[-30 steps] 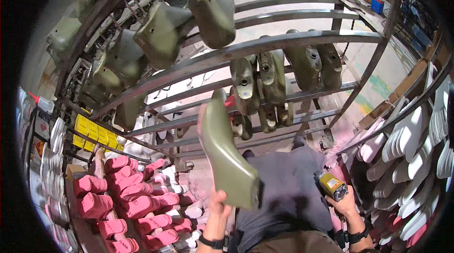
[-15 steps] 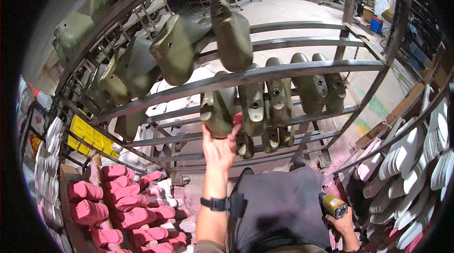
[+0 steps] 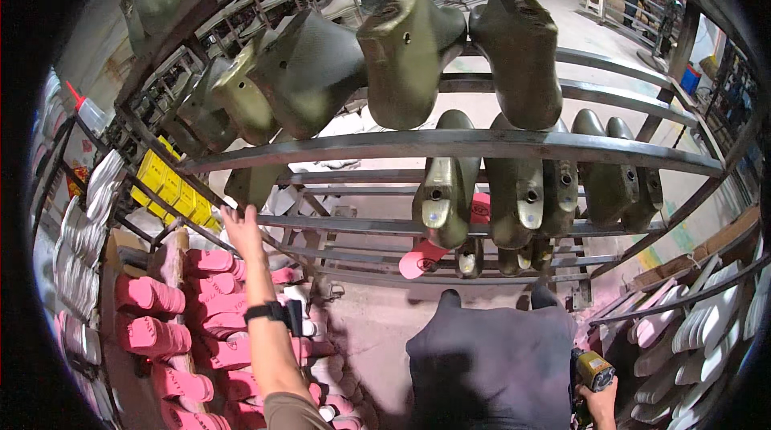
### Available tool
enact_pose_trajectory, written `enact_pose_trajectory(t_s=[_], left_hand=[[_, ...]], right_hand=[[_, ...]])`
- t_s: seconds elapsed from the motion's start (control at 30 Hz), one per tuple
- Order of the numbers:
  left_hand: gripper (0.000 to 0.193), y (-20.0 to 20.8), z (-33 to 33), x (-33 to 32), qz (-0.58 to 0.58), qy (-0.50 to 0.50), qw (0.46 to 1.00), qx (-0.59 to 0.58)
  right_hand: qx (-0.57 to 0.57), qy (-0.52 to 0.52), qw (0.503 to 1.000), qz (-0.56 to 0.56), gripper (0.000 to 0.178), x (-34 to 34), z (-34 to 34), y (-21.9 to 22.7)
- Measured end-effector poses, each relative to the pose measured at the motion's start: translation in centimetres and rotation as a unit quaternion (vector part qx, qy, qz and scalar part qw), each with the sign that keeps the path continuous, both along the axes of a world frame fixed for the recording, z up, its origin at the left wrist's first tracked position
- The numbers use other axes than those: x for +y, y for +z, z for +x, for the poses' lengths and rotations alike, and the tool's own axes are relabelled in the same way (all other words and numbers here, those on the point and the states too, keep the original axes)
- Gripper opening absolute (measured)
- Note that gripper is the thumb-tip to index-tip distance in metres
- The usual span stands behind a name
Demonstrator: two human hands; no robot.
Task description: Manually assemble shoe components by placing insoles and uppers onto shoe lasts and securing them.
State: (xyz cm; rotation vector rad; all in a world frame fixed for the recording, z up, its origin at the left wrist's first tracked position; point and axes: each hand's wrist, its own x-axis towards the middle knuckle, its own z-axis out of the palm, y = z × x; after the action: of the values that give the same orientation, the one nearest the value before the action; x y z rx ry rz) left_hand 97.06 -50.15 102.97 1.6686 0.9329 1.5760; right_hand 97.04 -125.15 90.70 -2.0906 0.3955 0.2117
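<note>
My left hand (image 3: 242,229) is stretched out to the left with its fingers apart and nothing in it. It is just below a dark green shoe last (image 3: 253,185) on the rack's lower row. I cannot tell if they touch. At lower right my right hand (image 3: 598,399) grips a yellow-and-black gun-shaped tool (image 3: 593,370); its front end is hidden. Ahead, another green shoe last (image 3: 451,189) hangs from the lower row, with a hole in its pale end. A pink insole (image 3: 422,260) shows beneath it.
A metal rack (image 3: 450,146) carries several larger green lasts (image 3: 514,61) on its upper bars. Stacked pink insoles (image 3: 152,293) fill the lower left, beside yellow boxes (image 3: 165,185). White insoles (image 3: 707,317) line a rack at right. A white stool (image 3: 594,1) stands far back.
My left hand has come off the shoe last it was touching and swung left, fingers spread. The view has shifted, so the rack appears farther right. My right hand still holds the tool.
</note>
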Motion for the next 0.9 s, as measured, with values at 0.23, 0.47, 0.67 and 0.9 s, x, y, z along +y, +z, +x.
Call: enact_pose_trajectory(t_s=[0.23, 0.47, 0.67, 0.9], left_hand=[[0.058, -0.7, 4.5, 3.8, 0.011, -0.100, 0.991, 0.088], [0.046, 0.7, 4.0, -0.3, 0.054, -0.018, 0.977, 0.203], [0.042, -1.3, -6.7, -13.3, -0.165, -0.186, 0.958, -0.145], [0.056, -7.4, -13.5, -30.0, -0.388, -0.284, 0.846, -0.229]], right_hand=[[-0.032, 0.002, 0.998, -0.045, 0.064, -0.1, -1.0, -2.2], [-0.028, 0.022, 0.996, -0.083, 0.048, 1.6, -1.3, 0.4], [0.047, 0.021, 0.996, 0.077, 0.036, 2.7, 0.7, 3.5], [0.037, 0.052, 0.991, 0.121, 0.031, 2.1, 2.0, 3.2]])
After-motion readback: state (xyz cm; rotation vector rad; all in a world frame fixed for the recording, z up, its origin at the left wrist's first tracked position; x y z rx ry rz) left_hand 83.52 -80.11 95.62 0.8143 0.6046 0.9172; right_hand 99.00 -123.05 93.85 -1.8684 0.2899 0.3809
